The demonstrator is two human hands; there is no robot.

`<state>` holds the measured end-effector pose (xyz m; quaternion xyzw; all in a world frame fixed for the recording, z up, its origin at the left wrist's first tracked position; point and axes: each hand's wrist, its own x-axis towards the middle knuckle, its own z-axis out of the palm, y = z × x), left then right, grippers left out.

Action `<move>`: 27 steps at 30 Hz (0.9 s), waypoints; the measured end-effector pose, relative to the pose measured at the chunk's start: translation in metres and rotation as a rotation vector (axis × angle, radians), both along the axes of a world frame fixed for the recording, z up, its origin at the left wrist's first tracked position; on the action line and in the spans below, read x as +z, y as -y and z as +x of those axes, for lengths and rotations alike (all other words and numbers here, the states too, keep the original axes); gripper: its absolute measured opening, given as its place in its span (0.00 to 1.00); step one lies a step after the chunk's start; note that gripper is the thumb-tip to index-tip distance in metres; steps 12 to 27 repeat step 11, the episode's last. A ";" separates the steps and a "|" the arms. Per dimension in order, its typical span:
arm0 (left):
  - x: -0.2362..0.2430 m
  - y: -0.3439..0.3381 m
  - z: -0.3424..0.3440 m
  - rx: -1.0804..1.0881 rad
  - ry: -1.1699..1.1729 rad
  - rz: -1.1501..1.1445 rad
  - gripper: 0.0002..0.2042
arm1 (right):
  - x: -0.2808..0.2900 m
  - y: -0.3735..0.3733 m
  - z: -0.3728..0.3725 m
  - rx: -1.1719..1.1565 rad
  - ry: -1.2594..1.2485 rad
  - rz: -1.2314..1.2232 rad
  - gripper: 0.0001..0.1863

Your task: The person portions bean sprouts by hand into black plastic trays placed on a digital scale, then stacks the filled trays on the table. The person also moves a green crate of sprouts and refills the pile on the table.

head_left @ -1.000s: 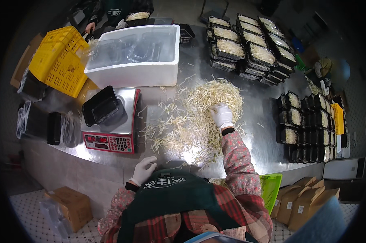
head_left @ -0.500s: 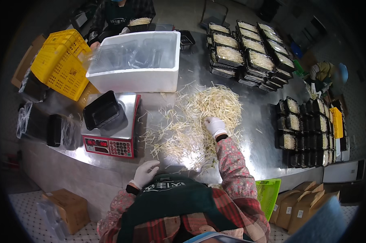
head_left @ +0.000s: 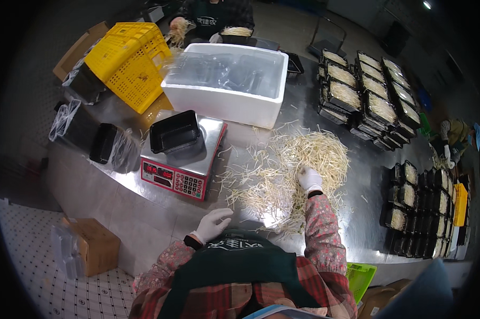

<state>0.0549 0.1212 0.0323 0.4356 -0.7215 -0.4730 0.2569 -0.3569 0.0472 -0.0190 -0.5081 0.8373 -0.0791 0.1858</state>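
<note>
A loose heap of bean sprouts [head_left: 325,151] lies on the steel table, with a thinner scatter spreading toward the scale. My right hand [head_left: 310,179], in a white glove, reaches into the near side of the heap with its fingers curled on sprouts; the fingertips are partly buried. Closer to my body, my left hand [head_left: 213,224], also gloved, hovers by the table's near edge, fingers stretched out and nothing in them. A black plastic tray [head_left: 175,132], with no sprouts in it, rests tilted on the red and silver digital scale [head_left: 184,183].
Behind the scale stand a white foam box [head_left: 224,103] holding clear plastic lids and a yellow crate [head_left: 125,66]. Stacks of filled trays [head_left: 381,106] and more trays [head_left: 410,212] line the right. Across the table, a co-worker [head_left: 213,18] holds sprouts beside a filled tray [head_left: 236,33].
My view has turned, so the scene sits farther right. My right hand remains at the heap, and my left stays open. The co-worker's hand has come up with a bunch of sprouts.
</note>
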 end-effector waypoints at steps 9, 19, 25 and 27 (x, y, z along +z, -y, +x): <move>-0.036 0.021 -0.021 -0.028 0.381 -0.288 0.42 | 0.089 -0.080 0.002 -0.065 1.119 -0.338 0.02; -0.041 0.030 -0.033 0.029 0.527 -0.321 0.47 | 0.098 -0.106 -0.014 -0.012 1.163 -0.241 0.03; -0.041 0.030 -0.033 0.029 0.527 -0.321 0.47 | 0.098 -0.106 -0.014 -0.012 1.163 -0.241 0.03; -0.041 0.030 -0.033 0.029 0.527 -0.321 0.47 | 0.098 -0.106 -0.014 -0.012 1.163 -0.241 0.03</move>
